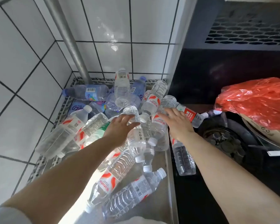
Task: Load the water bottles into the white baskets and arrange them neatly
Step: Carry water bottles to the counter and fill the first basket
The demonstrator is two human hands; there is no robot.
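Note:
Several clear plastic water bottles (pixel 113 177) lie in a loose pile on a steel tray (pixel 160 194) in a tiled corner, some with red-and-white labels, some blue (pixel 89 92). My left hand (pixel 120 128) grips a clear bottle (pixel 137 141) in the middle of the pile, thumb across its body. My right hand (pixel 176 125) reaches in with straight fingers and touches the bottles beside a red-labelled bottle (pixel 190 116) at the pile's right edge. No white basket is in view.
White tiled walls close in the left and back, with a grey metal pipe (pixel 68 38) running into the corner. One bottle (pixel 183 159) lies over the tray's right rim. Right of it are a dark round object (pixel 225 141) and a red plastic bag (pixel 257 101).

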